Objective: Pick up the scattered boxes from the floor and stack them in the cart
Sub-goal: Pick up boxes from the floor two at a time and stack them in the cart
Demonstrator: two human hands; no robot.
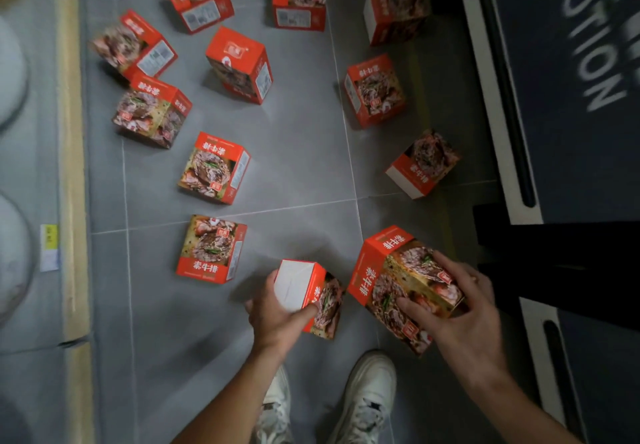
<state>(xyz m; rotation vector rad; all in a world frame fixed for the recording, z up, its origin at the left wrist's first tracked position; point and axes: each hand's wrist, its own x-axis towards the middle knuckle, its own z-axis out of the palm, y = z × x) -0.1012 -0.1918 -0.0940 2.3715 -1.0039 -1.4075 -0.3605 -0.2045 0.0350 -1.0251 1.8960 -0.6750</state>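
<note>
Red cardboard boxes are lying scattered on the grey floor (pixel 294 166). Left hand (pixel 277 315) is gripping a small box (pixel 306 291), white end up; right hand (pixel 460 308) is clasping a larger box (pixel 398 284), fingers curled over its top. Pick-up step underway, ten others waiting. Next: lifting both and turning toward the cart, which isn't clearly identifiable.

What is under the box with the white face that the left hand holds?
Only grey floor and the box's shadow show around the white-faced box in the left hand. The spot beneath it is covered.
</note>
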